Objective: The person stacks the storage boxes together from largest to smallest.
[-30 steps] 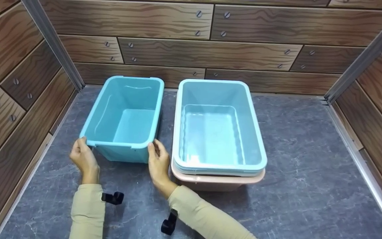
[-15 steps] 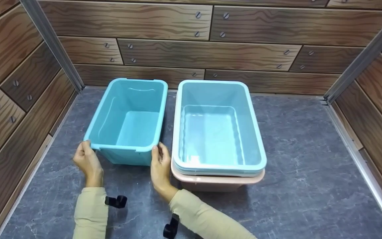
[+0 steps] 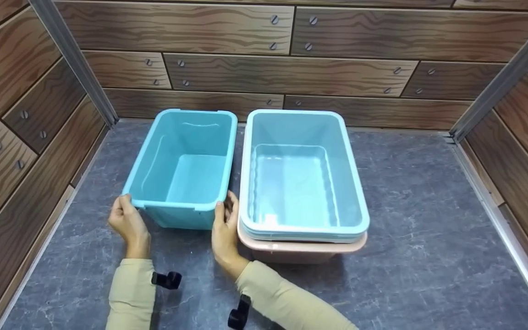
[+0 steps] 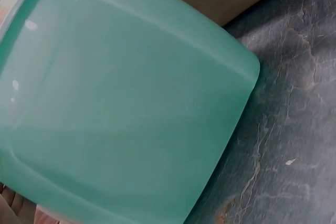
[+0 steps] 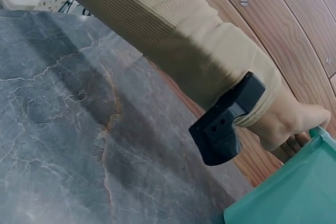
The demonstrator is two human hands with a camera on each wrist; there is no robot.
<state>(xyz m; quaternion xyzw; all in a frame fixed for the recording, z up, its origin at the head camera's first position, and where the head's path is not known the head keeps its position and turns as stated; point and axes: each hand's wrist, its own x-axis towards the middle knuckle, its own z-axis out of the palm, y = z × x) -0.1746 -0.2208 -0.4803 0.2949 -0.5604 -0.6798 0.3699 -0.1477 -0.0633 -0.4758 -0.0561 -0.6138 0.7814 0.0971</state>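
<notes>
A deep teal plastic bin sits on the left part of the floor, its inside bare. My left hand grips the rim at its near left corner. At the near right corner, my right hand holds the rim with the thumb up front and the fingers round the side. The bin's near end wall fills most of the left wrist view. In the right wrist view, the left hand curls over the edge of the bin.
Close on the right stands a stack: light blue bins nested in a pink bin. The right hand's fingers are near its left side. Wood-patterned walls border the dark marbled floor at the back and sides.
Both hands have moved the teal bin to the right and slightly nearer, narrowing the gap to the stack. The stack has stayed in place.
</notes>
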